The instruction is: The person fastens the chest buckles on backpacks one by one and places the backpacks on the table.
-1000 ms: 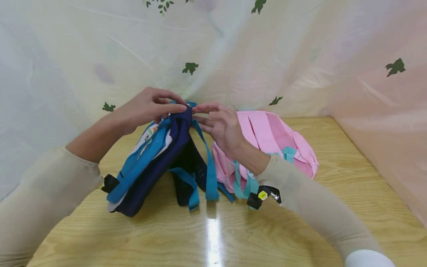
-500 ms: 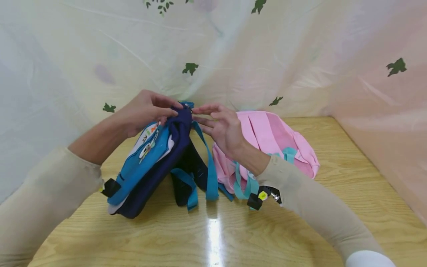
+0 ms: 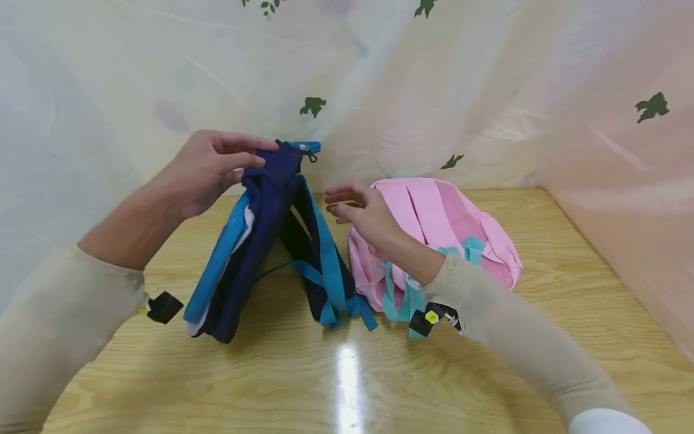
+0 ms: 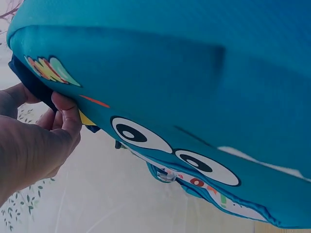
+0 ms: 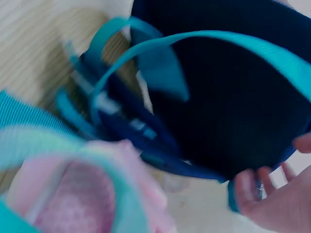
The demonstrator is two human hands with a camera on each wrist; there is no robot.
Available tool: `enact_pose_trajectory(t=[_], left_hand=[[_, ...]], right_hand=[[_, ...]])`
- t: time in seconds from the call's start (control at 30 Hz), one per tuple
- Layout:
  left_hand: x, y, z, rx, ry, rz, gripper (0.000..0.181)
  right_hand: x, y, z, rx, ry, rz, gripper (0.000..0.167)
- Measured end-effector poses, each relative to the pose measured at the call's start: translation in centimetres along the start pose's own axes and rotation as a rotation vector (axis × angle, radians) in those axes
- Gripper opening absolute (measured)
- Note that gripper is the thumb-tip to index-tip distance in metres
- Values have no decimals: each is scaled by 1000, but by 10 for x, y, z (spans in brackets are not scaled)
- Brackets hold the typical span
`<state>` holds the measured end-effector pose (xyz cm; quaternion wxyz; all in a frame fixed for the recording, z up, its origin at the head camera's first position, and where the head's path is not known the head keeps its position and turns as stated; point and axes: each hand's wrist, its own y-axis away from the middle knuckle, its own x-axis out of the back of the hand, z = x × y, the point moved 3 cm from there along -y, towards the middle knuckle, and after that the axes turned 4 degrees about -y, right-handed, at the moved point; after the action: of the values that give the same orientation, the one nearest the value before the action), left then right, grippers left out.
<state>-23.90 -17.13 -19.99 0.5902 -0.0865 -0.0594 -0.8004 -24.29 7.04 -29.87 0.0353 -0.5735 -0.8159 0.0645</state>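
A navy and bright blue child's backpack [image 3: 259, 208] leans to the left, its bottom edge close to the table. My left hand [image 3: 208, 166] pinches the navy cloth at its top. Cartoon eyes [image 4: 133, 133] show on the blue front panel in the left wrist view. Beside the pinched cloth, a blue loop and a zip pull [image 3: 311, 158] stick out to the right. My right hand [image 3: 365, 217] hovers with loosely bent fingers between the two bags, holding nothing. The right wrist view shows the dark back panel [image 5: 233, 111] and blue straps.
A pink backpack [image 3: 434, 211] with turquoise straps [image 3: 398, 301] lies on the wooden table [image 3: 434, 386] at the right. Blue strap ends [image 3: 368, 313] of the navy bag reach to it. A pale printed sheet [image 3: 379, 120] hangs behind.
My left hand has lifted the navy bag's top up and left, turning its front away from the head view. My right hand has moved slightly down and right, away from the bag's top.
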Motion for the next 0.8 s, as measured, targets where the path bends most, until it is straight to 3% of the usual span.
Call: enact_pose_trajectory(t=[0.07, 0.17, 0.33, 0.4, 0.6, 0.73, 0.8], left_hand=[[6, 2, 0, -26, 87, 4, 21], [12, 4, 0, -55, 190, 21, 21], [19, 12, -2, -105, 322, 54, 22], [21, 16, -3, -130, 386, 53, 22], [28, 29, -11, -201, 535, 48, 24], [34, 36, -15, -269, 553, 86, 25], [37, 39, -17, -305, 555, 109, 25]], right_hand=[[4, -2, 6, -82, 85, -10, 40], [7, -6, 17, -207, 108, -58, 47], [2, -9, 36, -400, 26, -142, 49], [0, -9, 40, -440, -22, -158, 50], [2, -8, 34, -404, -180, -202, 49], [6, -6, 26, -335, -234, -201, 49], [8, -6, 21, -286, -257, -160, 49]])
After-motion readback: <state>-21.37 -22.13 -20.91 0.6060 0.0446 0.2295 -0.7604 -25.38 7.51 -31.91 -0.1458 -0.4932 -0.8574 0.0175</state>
